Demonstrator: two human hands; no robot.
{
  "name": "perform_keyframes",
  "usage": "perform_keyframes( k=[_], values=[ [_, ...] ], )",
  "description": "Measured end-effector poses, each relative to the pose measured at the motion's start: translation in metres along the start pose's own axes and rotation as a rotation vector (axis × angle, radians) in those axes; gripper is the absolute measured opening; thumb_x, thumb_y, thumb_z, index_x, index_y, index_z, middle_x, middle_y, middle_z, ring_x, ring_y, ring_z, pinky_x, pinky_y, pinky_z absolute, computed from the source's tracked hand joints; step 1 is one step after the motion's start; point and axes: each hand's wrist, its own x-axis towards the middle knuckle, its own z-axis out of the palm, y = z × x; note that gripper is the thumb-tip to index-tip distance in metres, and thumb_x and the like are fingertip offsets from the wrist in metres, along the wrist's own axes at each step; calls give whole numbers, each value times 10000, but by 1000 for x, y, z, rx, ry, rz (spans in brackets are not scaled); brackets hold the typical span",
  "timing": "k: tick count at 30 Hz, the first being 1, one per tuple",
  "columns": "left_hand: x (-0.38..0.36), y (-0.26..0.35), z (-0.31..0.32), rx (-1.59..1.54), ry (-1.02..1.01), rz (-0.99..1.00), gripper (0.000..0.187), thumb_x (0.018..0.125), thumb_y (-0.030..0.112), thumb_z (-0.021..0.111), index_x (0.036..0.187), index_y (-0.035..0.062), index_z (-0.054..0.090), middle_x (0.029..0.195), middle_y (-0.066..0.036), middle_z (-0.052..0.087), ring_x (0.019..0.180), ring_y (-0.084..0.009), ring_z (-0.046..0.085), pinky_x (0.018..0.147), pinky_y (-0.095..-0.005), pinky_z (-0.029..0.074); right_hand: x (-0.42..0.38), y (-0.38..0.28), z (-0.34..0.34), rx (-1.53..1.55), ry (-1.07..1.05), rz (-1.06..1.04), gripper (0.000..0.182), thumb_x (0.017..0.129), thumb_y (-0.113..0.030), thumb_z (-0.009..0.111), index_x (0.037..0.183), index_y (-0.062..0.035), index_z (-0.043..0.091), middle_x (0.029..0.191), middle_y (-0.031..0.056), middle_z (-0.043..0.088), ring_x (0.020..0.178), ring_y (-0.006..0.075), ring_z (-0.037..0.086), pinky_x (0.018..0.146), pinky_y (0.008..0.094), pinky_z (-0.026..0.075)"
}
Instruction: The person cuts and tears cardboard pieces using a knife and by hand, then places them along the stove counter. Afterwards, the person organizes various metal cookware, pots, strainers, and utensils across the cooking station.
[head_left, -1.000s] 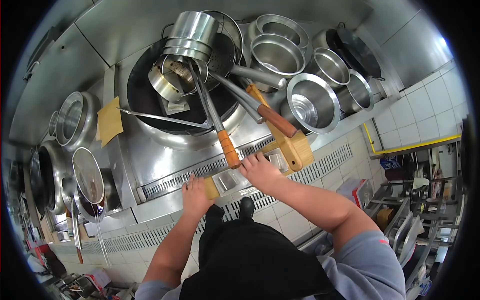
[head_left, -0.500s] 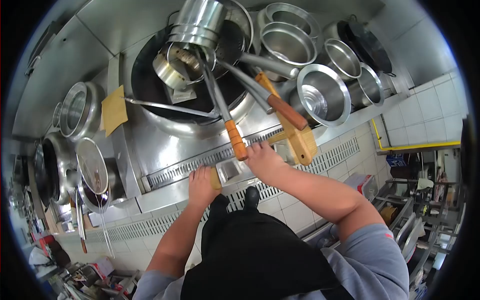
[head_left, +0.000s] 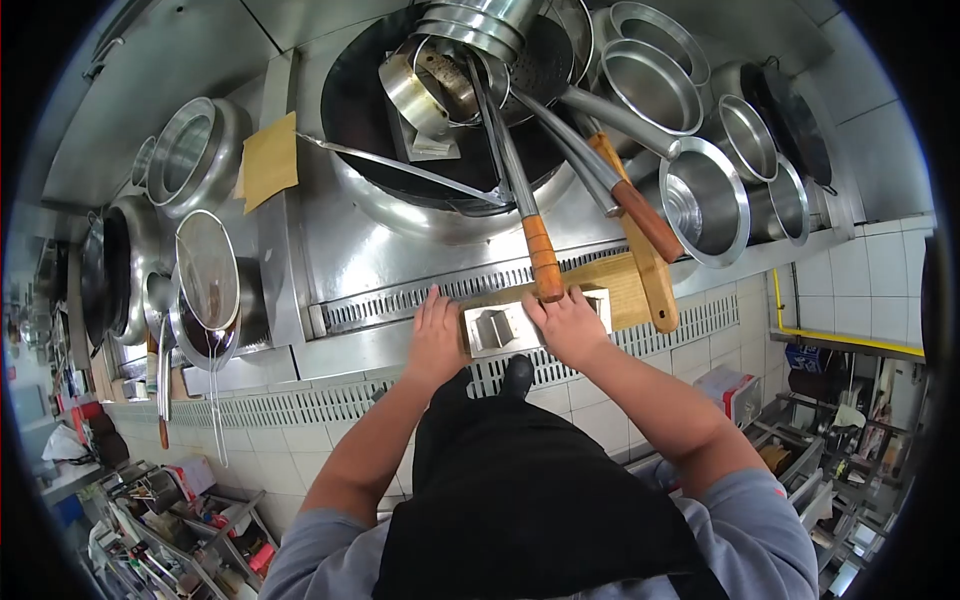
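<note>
A wooden board (head_left: 622,283) lies at the counter's front edge, below my chest. On it sits a pale, metal-looking piece (head_left: 491,331) with a raised rectangular block, whose exact kind I cannot make out. My left hand (head_left: 436,340) grips the board's left end, fingers pointing forward over the edge. My right hand (head_left: 568,328) clasps the front side, fingers bent over the pale piece and covering part of it. Just beyond that hand is the orange-brown wooden handle (head_left: 541,258) of a long tool. A light wooden handle (head_left: 654,285) crosses the board at the right.
A large black wok (head_left: 350,95) holds several metal rings, pots and long-handled tools. Steel pots and basins (head_left: 706,205) stand on the right; a mesh strainer (head_left: 208,270) and more pans are at the left. Brown cardboard (head_left: 270,165) lies beside the wok.
The view has shifted, moving the counter up and right in the picture. Both hands and the pale piece have slid left relative to the tool handles, and more of the piece shows.
</note>
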Motion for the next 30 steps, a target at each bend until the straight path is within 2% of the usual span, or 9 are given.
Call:
perform_keyframes(
  k=[3,8,12,20,22,24,26,29,30],
  values=[
    [-1,-1,-14,-76,-65,-30,899,571,263,921,1314,-6,491,1351,-185,487,1443,-378,329,1184,-506,275,17,-5,-10,52,-38,-34,580,914,-153,563,1469,-104,400,1157,91,644,1194,254,527,1065,437,361],
    [-1,-3,-11,-64,-73,-40,954,551,270,937,1334,-6,466,1364,-172,467,1464,-376,300,1183,-505,275,22,2,-27,118,-213,-27,641,930,-155,528,1539,-149,331,1209,66,647,1200,240,522,1061,428,354],
    [0,-6,-11,-49,-109,-46,952,555,279,935,1329,-9,460,1359,-174,466,1466,-380,297,1187,-504,271,21,-1,-8,68,-180,-48,615,936,-171,519,1515,-125,314,1324,111,543,1222,309,531,1096,457,345],
    [3,6,-44,-239,-155,-40,1149,604,427,907,1483,-36,331,1514,-226,381,1477,-363,296,1210,-500,228,22,-4,20,-20,-165,-28,696,995,-194,434,1607,-154,106,1340,92,592,1250,265,478,1109,514,282],
    [7,17,-45,-261,-127,-11,1055,682,456,859,1477,-38,372,1511,-227,415,1466,-343,327,1217,-491,210,26,-4,15,5,-180,-21,716,986,-194,436,1614,-155,94,1336,93,592,1253,268,476,1111,520,281],
    [12,18,-27,-57,-182,36,916,747,454,813,1434,-31,448,1482,-185,471,1467,-319,336,1211,-489,224,32,-3,18,108,-307,26,688,960,-184,451,1599,-266,211,1402,146,494,1304,347,464,1126,449,333],
    [18,24,-19,68,-213,47,785,809,447,764,1387,-26,523,1450,-148,524,1464,-296,350,1205,-490,235,33,-2,-14,229,-436,128,743,946,-113,420,1548,-496,216,1421,212,454,1295,380,473,1106,404,388],
    [13,19,-17,78,-179,59,818,796,480,757,1401,-14,514,1460,-140,520,1466,-299,346,1210,-491,223,32,-1,1,167,-427,71,717,957,-118,425,1580,-396,207,1408,255,443,1273,399,483,1126,461,354],
    [12,17,-17,84,-169,67,826,794,490,753,1406,-10,511,1463,-138,519,1468,-299,344,1212,-492,218,35,-4,32,108,-293,17,562,965,-172,439,1513,-249,342,1391,206,466,1273,359,465,1111,500,329]
  ],
)
